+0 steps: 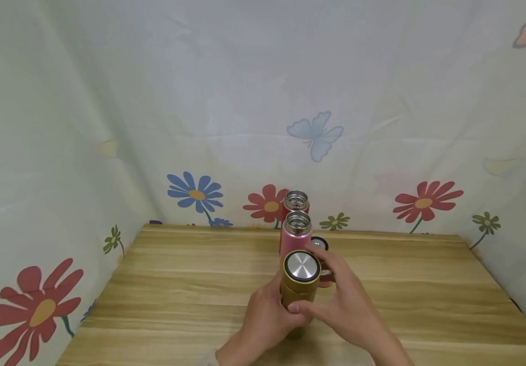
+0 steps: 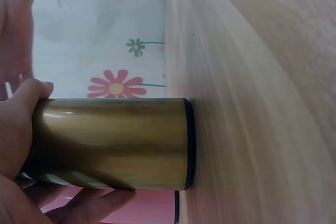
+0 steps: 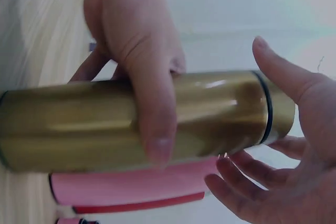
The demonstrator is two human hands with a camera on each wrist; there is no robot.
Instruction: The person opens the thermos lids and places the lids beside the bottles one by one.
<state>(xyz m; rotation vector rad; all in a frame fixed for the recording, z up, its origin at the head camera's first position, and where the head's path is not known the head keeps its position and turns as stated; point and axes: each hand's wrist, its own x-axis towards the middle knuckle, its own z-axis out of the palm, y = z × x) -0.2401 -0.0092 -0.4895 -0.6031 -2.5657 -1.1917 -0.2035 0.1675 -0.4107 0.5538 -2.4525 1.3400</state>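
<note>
While upright — gold flask [image 2: 113,142] in hand [image 1: 265,311]

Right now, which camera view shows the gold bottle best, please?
The right wrist view: it shows the gold bottle lengthwise, lid included, although the left hand crosses it. The head view shows mainly its top from above; the left wrist view shows its body but no lid.
</note>
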